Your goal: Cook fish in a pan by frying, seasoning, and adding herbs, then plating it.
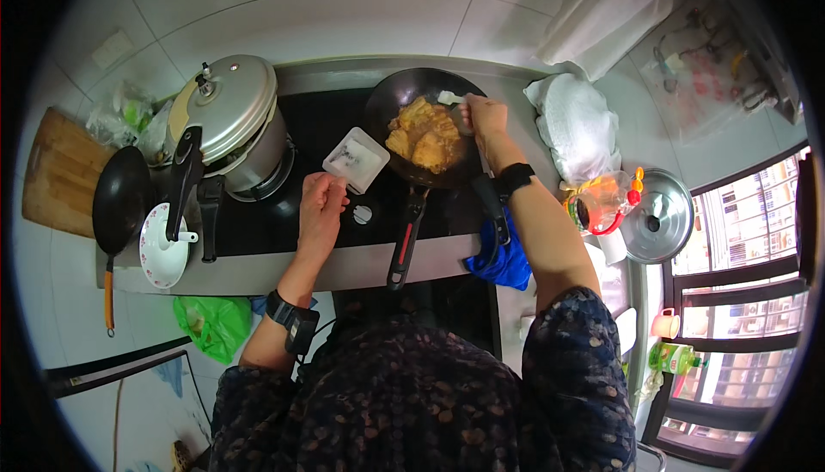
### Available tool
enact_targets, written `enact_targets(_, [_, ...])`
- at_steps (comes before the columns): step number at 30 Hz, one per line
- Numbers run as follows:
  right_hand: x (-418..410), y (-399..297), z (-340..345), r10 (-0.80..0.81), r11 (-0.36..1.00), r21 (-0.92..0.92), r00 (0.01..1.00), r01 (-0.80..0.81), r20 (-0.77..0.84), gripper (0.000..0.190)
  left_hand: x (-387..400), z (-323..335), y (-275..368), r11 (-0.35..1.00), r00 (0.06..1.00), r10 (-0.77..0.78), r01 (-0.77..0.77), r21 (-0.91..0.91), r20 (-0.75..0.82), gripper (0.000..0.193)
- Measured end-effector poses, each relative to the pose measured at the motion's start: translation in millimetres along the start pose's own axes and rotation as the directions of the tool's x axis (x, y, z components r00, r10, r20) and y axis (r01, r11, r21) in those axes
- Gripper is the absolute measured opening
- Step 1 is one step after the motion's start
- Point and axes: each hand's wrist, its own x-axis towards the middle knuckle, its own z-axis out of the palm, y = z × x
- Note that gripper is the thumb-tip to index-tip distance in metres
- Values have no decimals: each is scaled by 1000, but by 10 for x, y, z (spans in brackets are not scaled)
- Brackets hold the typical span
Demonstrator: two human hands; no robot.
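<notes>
My left hand (pixel 322 211) grips the near edge of a small square white container (pixel 356 160) with white grains in it, held just left of the wok. Above the right side of the black wok (pixel 380 108), my right hand (pixel 485 117) holds a small white spoon (pixel 449 98), its bowl pointing left. Browned pieces of food (pixel 425 137) lie in brown liquid in the wok. The wok's black handle with a red strip (pixel 407 240) points towards me over the counter's front edge.
A pressure cooker (pixel 238 117) with its lid askew stands on the left of the black hob (pixel 258 233). Further left are a floral white dish (pixel 164 259), a black pan (pixel 122 195) and a wooden board (pixel 64 169). At right are a blue cloth (pixel 506 259), plastic bottles (pixel 609 201) and a metal lid (pixel 664 214).
</notes>
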Motion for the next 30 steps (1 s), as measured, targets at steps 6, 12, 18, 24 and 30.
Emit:
enact_targets(6, [42, 55, 185, -16, 993, 114, 1000, 13, 21, 18, -11, -52, 4, 1000, 1000, -6, 6, 6, -5, 23])
enact_targets(12, [-159, 188, 240, -139, 990, 4, 982, 140, 125, 21, 6, -94, 3, 999, 1000, 9, -10, -46, -17, 22])
enact_targets(18, [-456, 344, 168, -321, 926, -147, 929, 349, 185, 23, 49, -94, 36, 996, 1000, 7, -6, -92, 11, 23])
enact_targets(24, [-726, 236, 240, -505, 730, -396, 830, 558, 239, 21, 37, -119, 54, 995, 999, 10, -6, -95, 34, 23])
enact_targets(30, [-672, 328, 89, -583, 492, -567, 734, 660, 348, 17, 76, -70, -4, 999, 996, 41, -39, -26, 77, 22])
